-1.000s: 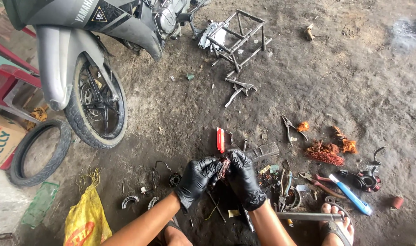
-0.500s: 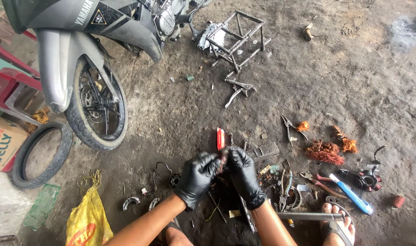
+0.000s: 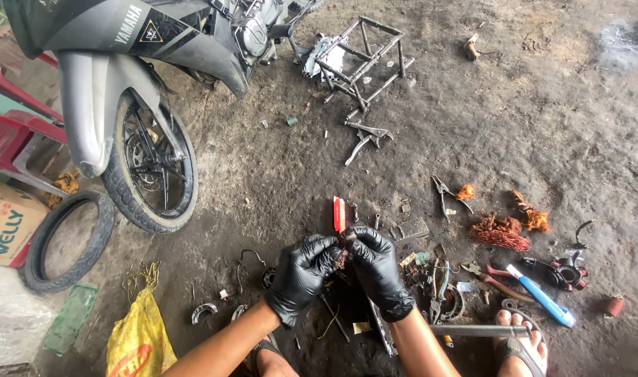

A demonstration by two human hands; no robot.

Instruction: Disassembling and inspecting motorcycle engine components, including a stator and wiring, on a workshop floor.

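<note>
Dirt floor point(image 3: 472, 126) w/ scattered tools, motorbike point(image 3: 144, 91) at upper left. Left hand point(image 3: 301, 276) & right hand point(image 3: 375, 269), both black-gloved, are together, pinched on a small dark part point(image 3: 343, 253) held between them above the floor. Part sits dead centre, equally near both; its long axis can't be told.

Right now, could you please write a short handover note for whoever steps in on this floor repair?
Left hand and right hand: both in black gloves, pinching one small dark reddish part between the fingertips, above the dirt floor.
Nearby: red tool just beyond the hands; pliers and copper wire bundle to the right; blue-handled tool near the sandalled foot; motorcycle at the left.
Done: copper wire already lies loose on the floor.
Left: the part is not yet set down.
</note>
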